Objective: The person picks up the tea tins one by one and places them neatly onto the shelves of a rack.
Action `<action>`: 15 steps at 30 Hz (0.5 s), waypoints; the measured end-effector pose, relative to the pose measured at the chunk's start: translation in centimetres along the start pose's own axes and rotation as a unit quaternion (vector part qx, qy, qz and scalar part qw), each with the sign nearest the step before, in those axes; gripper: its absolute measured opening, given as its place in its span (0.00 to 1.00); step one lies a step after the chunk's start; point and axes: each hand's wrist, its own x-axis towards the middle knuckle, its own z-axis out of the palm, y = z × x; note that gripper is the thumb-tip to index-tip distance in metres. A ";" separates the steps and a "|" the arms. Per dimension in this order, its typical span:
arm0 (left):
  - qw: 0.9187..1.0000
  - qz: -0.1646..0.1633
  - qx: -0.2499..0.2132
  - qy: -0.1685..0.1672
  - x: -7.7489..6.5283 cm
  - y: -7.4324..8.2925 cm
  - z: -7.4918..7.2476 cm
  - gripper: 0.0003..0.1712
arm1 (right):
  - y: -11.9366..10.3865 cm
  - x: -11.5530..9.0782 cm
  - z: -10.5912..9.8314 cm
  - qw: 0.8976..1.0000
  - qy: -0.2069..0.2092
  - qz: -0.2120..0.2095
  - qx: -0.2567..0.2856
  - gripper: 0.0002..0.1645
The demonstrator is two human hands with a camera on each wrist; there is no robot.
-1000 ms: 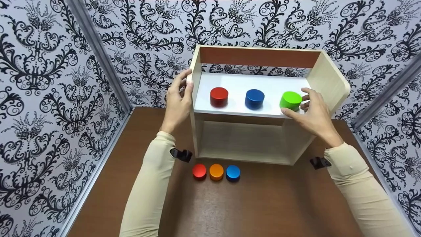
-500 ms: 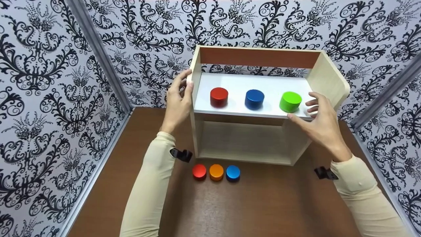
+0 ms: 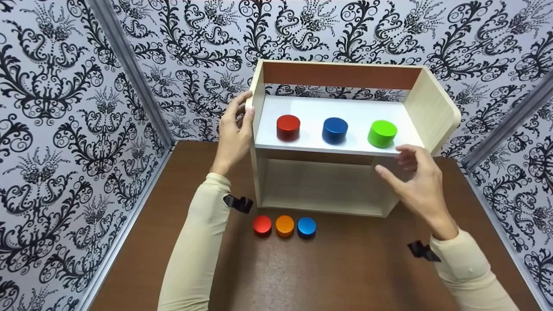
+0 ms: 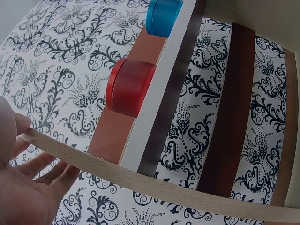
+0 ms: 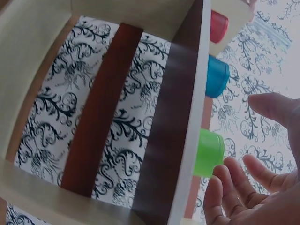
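A small wooden shelf unit (image 3: 319,185) stands upright, its white upper board (image 3: 311,103) bearing a red cylinder (image 3: 288,128), a dark blue cylinder (image 3: 335,131) and a green cylinder (image 3: 382,134) in a spaced row. My left hand (image 3: 233,136) holds the front edge of the unit's left side panel (image 4: 98,164), thumb on one face and fingers on the other. My right hand (image 3: 419,190) hangs in front of the unit's right part, below the green cylinder, holding nothing. Its thumb and fingers (image 5: 234,187) are spread apart, loosely bent.
On the brown table (image 3: 328,268), before the unit, a smaller red disc (image 3: 262,226), an orange disc (image 3: 284,226) and a blue disc (image 3: 306,227) stand in a row. Patterned walls (image 3: 190,52) enclose the table at the back and sides.
My right hand has let go of the green cylinder and drawn back right and down toward me. The cylinder stays on the white board. My left hand keeps its hold.
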 end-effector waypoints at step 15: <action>1.000 -0.008 0.020 0.000 0.0 0.0 0.0 0.22 | 2.1 -4.7 3.6 0.998 -0.058 -0.035 0.020 0.32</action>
